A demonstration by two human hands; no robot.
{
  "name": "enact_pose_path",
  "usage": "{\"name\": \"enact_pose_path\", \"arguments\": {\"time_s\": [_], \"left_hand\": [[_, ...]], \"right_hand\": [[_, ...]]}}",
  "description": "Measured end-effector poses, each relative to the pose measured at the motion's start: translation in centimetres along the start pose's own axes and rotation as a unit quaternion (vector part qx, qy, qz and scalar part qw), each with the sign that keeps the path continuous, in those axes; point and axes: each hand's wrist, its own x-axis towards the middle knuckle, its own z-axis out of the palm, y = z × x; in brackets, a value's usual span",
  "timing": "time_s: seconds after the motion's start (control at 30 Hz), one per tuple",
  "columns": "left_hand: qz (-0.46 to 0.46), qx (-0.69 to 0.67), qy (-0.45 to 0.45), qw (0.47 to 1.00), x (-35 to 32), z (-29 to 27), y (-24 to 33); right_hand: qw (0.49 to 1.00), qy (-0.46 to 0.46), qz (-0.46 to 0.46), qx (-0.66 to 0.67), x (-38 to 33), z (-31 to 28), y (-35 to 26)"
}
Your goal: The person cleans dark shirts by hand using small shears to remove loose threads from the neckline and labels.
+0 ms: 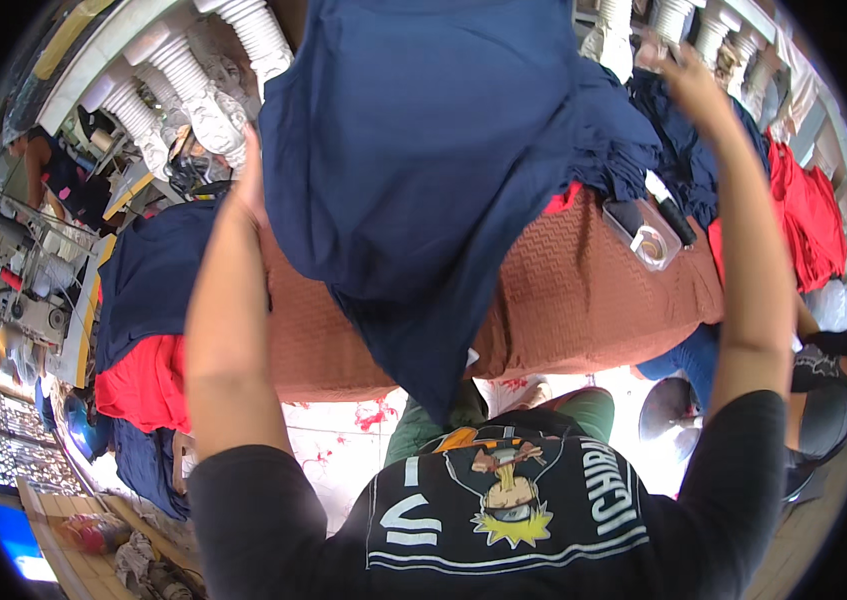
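Observation:
A large navy blue garment (423, 140) fills the middle, its lower end narrowing to a point that hangs over the front edge of the table. Beside its left edge is my left hand (252, 180), upright, with most of its fingers hidden by the cloth; whether it grips the fabric cannot be made out. My right hand (688, 85) is raised at the far right, apart from the large garment, above a dark navy cloth pile (678, 135). It is somewhat blurred, fingers apart, with nothing visible in it.
Brown textured cloth (583, 290) covers the table. A clear plastic box (643, 238) and a black-and-white marker-like item (670, 210) lie on it. Red fabric (805, 225) is at right, navy and red garments (148, 375) at left. White cones (183, 80) line the back. Another person (818, 385) sits at right.

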Motion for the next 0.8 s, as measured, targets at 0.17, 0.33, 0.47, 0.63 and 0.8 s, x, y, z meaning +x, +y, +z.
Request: {"name": "enact_pose_path", "arguments": {"time_s": [0.17,0.33,0.47,0.63,0.8], "left_hand": [[-0.124,-0.193,-0.105,0.968,-5.9,-0.1,-13.7],[-0.146,-0.039,0.022,0.988,-4.8,1.1,-15.9],[-0.117,0.045,0.073,0.989,-3.4,1.7,-12.7],[0.058,-0.013,0.158,0.986,-3.9,-0.7,-4.5],[0.167,-0.014,0.15,0.974,-11.5,-2.2,9.8]], "right_hand": [[0.838,-0.25,0.37,0.313,-16.5,9.7,3.4],[0.719,-0.172,0.505,0.445,-20.6,19.4,3.1],[0.735,-0.118,0.55,0.377,-21.0,22.3,0.3],[0.74,-0.151,0.4,0.519,-19.8,17.9,-2.2],[0.895,0.034,0.208,0.392,-12.7,1.0,-4.4]]}}
